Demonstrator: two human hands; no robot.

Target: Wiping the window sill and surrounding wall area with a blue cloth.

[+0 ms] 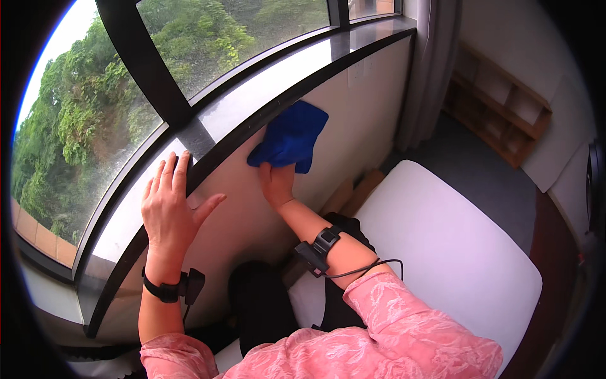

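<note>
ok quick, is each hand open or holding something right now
Left hand: open, over the windowsill.
Right hand: holding the blue cloth, fingers mostly hidden.

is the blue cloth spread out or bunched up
Mostly spread: the cloth shows a broad face against the wall, corners out; whether doubled, cannot tell.

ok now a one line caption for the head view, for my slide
Left hand on the windowsill, right hand holding a blue cloth at the wall below.

A person's left hand (167, 208) rests spread on a windowsill (265, 79) while the right hand (278, 183), fingers hidden by a blue cloth (293, 132), reaches to the wall (360, 120) below.
</note>
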